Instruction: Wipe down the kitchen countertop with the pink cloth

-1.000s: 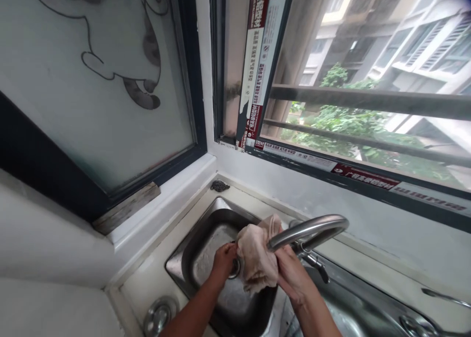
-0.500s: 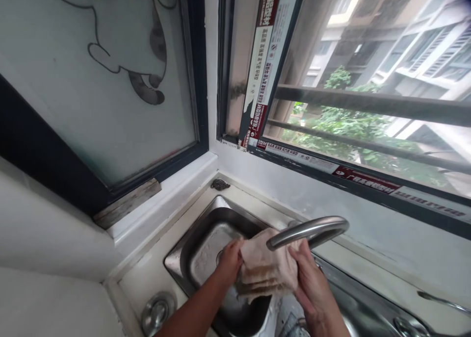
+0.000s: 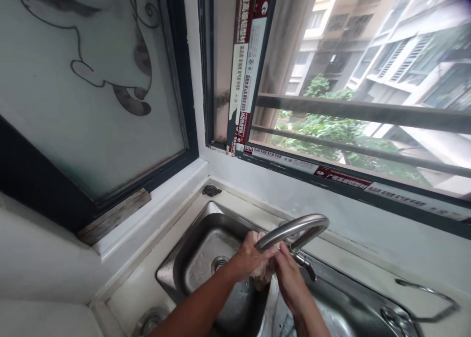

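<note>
A pale pink cloth (image 3: 262,273) with a brownish lower part is bunched between my two hands, beneath the spout of the curved metal faucet (image 3: 294,225). My left hand (image 3: 247,258) is closed around its left side. Against its right side, my right hand (image 3: 289,274) presses with fairly straight fingers. The hands nearly meet and hide much of the cloth. Below them lies the left steel sink basin (image 3: 191,258), where a round drain (image 3: 220,263) shows. Whether water runs is not visible.
A faucet lever (image 3: 308,267) sticks out right of my hands. The right basin (image 3: 340,283) adjoins, with a bent metal rod (image 3: 434,298) at the far right. A dark scrubber-like clump (image 3: 211,190) sits in the back corner. Window frames (image 3: 294,166) rise behind.
The cloth was spread in folded layers between my separated hands. Now it is bunched up, and my hands have come together. The view has shifted slightly to the right.
</note>
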Tool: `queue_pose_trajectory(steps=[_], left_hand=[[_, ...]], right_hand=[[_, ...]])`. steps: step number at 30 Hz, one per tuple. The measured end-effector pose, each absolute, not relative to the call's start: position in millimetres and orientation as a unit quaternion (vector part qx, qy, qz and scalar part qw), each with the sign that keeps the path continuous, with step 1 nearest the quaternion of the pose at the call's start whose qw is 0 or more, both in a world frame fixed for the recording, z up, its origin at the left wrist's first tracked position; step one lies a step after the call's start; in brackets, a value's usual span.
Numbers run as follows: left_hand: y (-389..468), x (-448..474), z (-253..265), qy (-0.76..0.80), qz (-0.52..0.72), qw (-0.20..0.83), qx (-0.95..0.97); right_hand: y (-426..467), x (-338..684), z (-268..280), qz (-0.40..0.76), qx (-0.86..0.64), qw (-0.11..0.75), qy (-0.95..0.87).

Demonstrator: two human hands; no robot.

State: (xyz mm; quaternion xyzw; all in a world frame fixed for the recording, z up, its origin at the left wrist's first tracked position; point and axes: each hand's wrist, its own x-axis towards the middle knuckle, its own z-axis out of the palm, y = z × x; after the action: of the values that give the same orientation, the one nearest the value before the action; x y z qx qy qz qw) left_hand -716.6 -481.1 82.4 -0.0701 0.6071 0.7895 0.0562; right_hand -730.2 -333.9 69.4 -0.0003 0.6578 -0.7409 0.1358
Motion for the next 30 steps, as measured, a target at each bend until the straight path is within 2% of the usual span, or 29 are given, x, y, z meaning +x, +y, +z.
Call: queue_pose_trajectory(steps=[3, 5, 8, 11, 13, 18, 21, 25, 30], left_hand=[[-498.9, -710.6, 91.5, 0.63, 0.772, 0.073, -0.037], [-509.2, -706.9, 94.2, 0.648, 0.756, 0.081, -0.035], [-519.5, -703.8, 96.9, 0.706, 0.704, 0.052, -0.056], [-520.3, -702.3, 103.4, 0.8, 0.593, 0.014, -0.084], [-515.1, -701.0, 109.9, 0.825, 0.559, 0.003, -0.083], [-498.6, -696.1, 129.7, 0.807, 0.59, 0.013, 0.007], [-503.1, -692.7, 140.4, 0.823, 0.564, 0.045, 0.049], [-526.6, -687.2, 139.9, 0.801, 0.589, 0.104, 0.02], [-549.3, -672.4, 103.1, 0.672, 0.711, -0.024, -0.206]], right_hand=[[-345.7, -722.8, 81.1, -0.692, -0.091, 0.183, 0.692], [-352.6, -721.8, 90.0, -0.641, -0.163, 0.186, 0.727], [-352.3, -730.2, 98.0, -0.569, -0.234, 0.141, 0.776], [-337.5, -743.1, 94.8, -0.536, -0.186, 0.073, 0.82], [-328.1, -746.3, 88.1, -0.551, -0.12, 0.07, 0.823], [-344.8, -724.4, 71.8, -0.702, -0.115, 0.234, 0.663], [-367.7, -711.6, 70.4, -0.782, -0.061, 0.222, 0.579], [-372.4, -718.7, 77.9, -0.764, -0.055, 0.222, 0.604], [-353.4, -746.1, 85.7, -0.741, -0.031, 0.124, 0.659]])
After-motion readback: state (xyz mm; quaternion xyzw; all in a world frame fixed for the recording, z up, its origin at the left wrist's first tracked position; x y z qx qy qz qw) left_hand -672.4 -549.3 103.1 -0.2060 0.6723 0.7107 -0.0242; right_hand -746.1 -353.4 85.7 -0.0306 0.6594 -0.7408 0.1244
